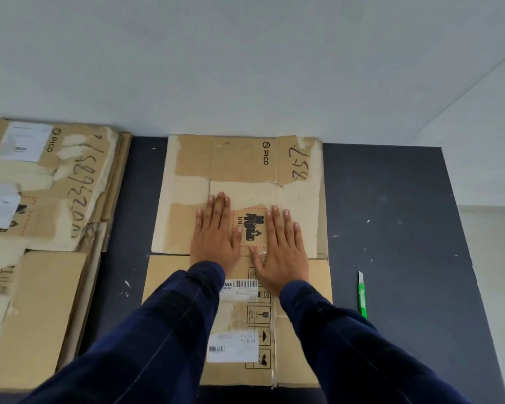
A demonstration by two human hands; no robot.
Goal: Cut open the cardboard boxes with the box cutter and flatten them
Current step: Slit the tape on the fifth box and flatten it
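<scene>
Now both hands, left hand (215,231) and right hand (282,246), press flat the cardboard box (187,193), box cutter (362,295) well right.

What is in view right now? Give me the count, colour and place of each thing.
flattened box: one, brown, table centre, under both hands
stack of flattened boxes: several layers, exact count unclear, brown, table's left side
box cutter: one, green, on the table right of the flattened box, untouched
table: one, dark, against the wall
wall: white, behind the table
left hand: one, fingers straight, pressing the flattened box
right hand: one, fingers straight, pressing beside the left hand
sleeves: two, navy, lower frame
</scene>
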